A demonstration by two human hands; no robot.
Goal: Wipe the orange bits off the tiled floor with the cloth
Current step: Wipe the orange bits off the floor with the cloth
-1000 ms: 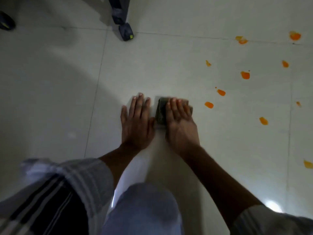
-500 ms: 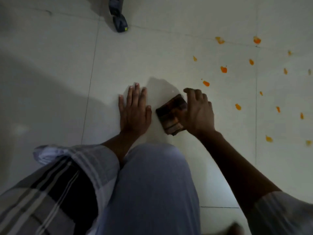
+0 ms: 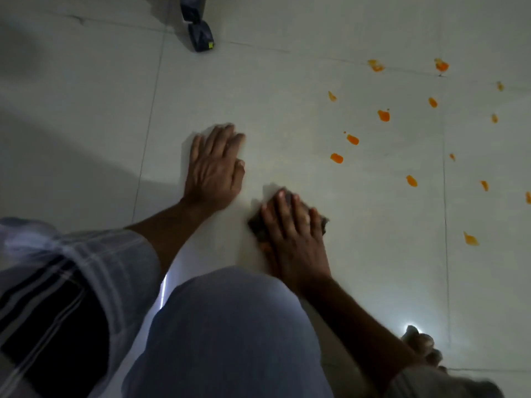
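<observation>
Pressing flat, right hand [image 3: 293, 242], dark, perhaps folded cloth [image 3: 255, 225], glossy tiles [image 3: 287, 96]

No text, label, brand, number or sign can be read anywhere in the view. The only candidate is a small yellow-green patch on the dark object [image 3: 201, 38] lying on the floor at about twelve o'clock, near the top edge; it is too small and too blurred to show whether it bears any letters or figures. The striped cloth garment [image 3: 71, 282] at about eight o'clock carries a woven pattern of lines only, with no writing on it. The tiles [image 3: 287, 96] show plain joints and no marks that can be read.
</observation>
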